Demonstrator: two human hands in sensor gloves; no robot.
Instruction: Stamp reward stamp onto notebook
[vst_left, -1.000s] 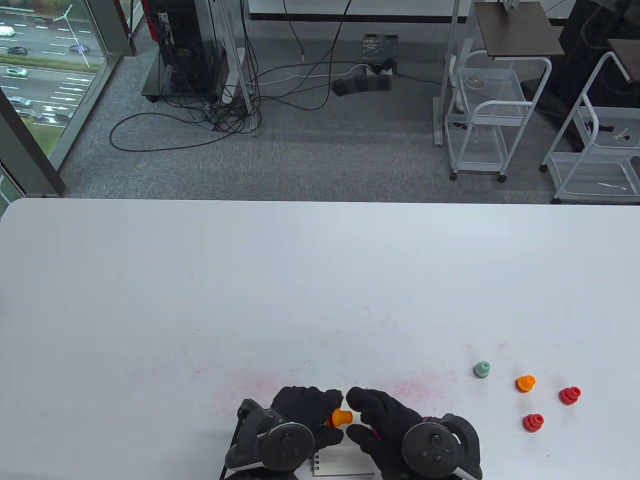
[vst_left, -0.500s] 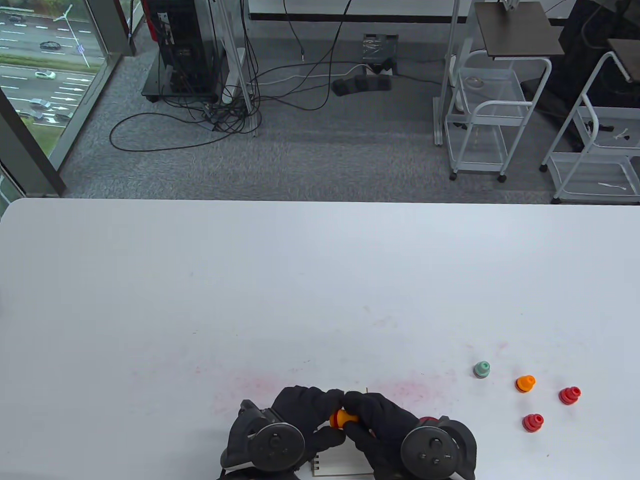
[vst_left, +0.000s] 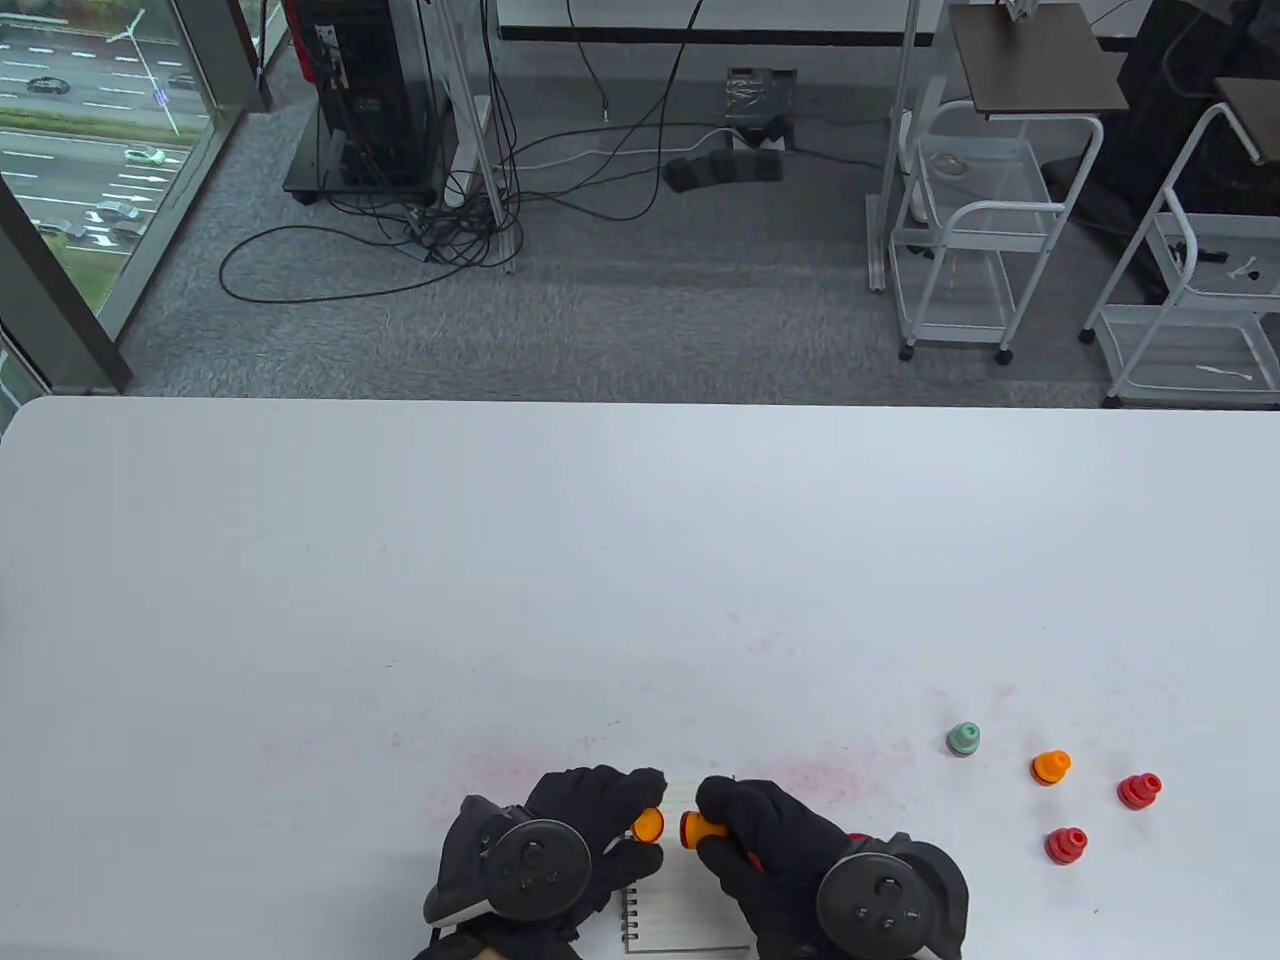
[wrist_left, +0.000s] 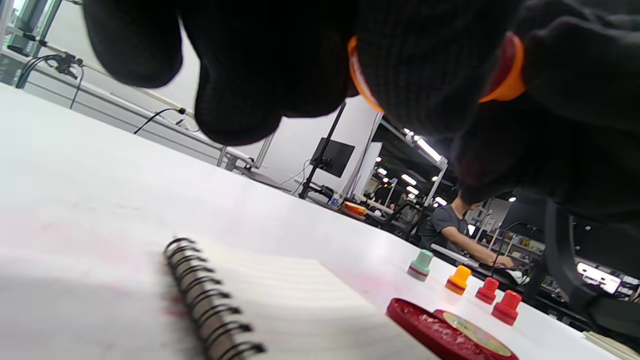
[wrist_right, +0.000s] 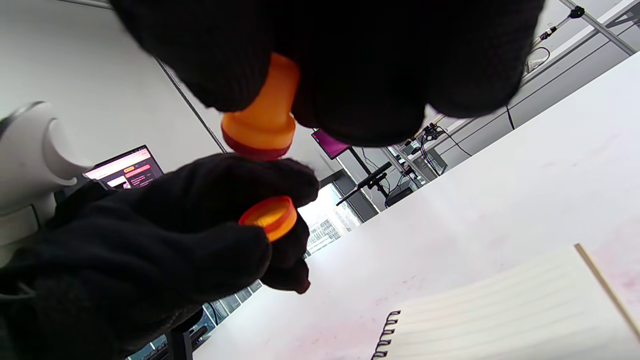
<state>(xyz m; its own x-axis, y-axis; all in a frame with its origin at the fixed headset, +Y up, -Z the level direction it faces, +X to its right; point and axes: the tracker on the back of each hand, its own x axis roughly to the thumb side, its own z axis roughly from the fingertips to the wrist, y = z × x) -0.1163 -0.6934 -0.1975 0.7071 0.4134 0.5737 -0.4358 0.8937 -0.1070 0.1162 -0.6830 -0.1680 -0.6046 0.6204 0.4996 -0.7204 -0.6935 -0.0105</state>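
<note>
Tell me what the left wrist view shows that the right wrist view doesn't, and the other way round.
Only the left wrist view shows the four spare stamps standing on the table: green, orange and two red ones, plus a red round lid or pad lying nearer the camera and a person at a desk in the background.

Only the right wrist view shows the two pieces clearly apart: the right hand grips the orange stamp, and the left hand pinches its cap.

Both show the spiral notebook open on the white table.
</note>
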